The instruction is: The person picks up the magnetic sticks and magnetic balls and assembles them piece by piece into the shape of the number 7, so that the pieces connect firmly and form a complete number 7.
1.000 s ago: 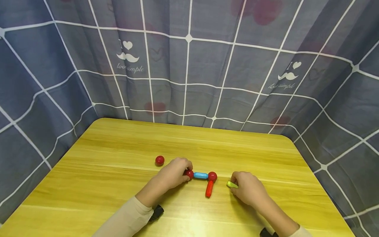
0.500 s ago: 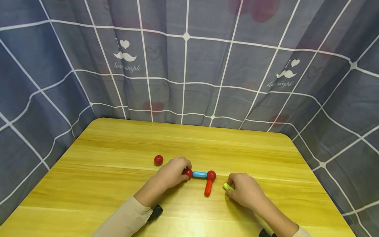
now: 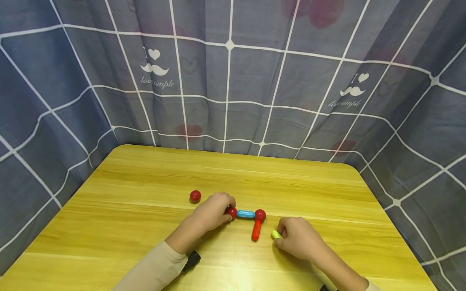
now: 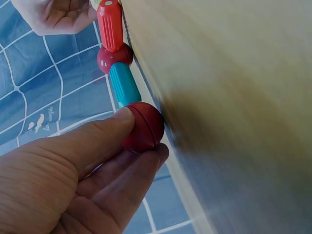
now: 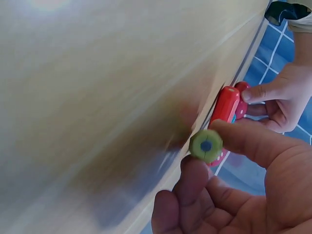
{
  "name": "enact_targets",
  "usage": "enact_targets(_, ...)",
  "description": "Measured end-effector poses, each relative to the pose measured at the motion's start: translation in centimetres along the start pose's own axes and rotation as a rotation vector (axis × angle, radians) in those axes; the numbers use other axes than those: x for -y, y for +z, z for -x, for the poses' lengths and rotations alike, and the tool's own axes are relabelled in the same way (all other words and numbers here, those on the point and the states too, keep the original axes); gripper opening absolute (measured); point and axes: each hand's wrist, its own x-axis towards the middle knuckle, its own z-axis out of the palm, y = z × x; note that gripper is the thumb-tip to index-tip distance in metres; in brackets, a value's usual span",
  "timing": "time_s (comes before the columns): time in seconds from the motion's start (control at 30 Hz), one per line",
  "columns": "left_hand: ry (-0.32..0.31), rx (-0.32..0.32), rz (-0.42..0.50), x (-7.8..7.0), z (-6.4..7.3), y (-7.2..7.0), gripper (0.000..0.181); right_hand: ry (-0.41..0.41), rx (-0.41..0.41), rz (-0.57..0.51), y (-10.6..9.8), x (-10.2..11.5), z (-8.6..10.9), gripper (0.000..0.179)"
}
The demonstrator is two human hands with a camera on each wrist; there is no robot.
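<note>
My left hand (image 3: pixel 214 211) pinches a red ball (image 4: pixel 146 127) between thumb and fingers, low over the table. From that ball a blue rod (image 3: pixel 246 214) runs right to a second red ball (image 3: pixel 260 215). A red rod (image 3: pixel 256 230) joins this second ball and points toward the front of the table. To the right of the chain, my right hand (image 3: pixel 299 237) pinches a yellow-green rod (image 3: pixel 276 234) between thumb and fingertips. In the right wrist view the rod's round end (image 5: pixel 205 146) faces the camera, with a dark centre.
A loose red ball (image 3: pixel 195 196) lies on the wooden table (image 3: pixel 145 173) just left of the left hand. A grey-blue checked curtain (image 3: pixel 204 81) hangs behind the table and along both sides.
My right hand has shifted a little left and toward the front with the yellow-green rod, turning it. The left hand and the joined balls and rods stay put.
</note>
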Motion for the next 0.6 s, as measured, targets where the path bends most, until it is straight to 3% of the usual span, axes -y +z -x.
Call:
enact_targets(0.27,0.022,-0.008,-0.002,0.0,0.06,0.0,0.016,-0.037,0.088,-0.113,0.2,0.31,0.15,0.02)
enact_targets(0.6,0.028,-0.01,-0.013,-0.04,-0.03,-0.04,0.016,-0.063,0.126,-0.146,0.56,0.82,0.08,0.028)
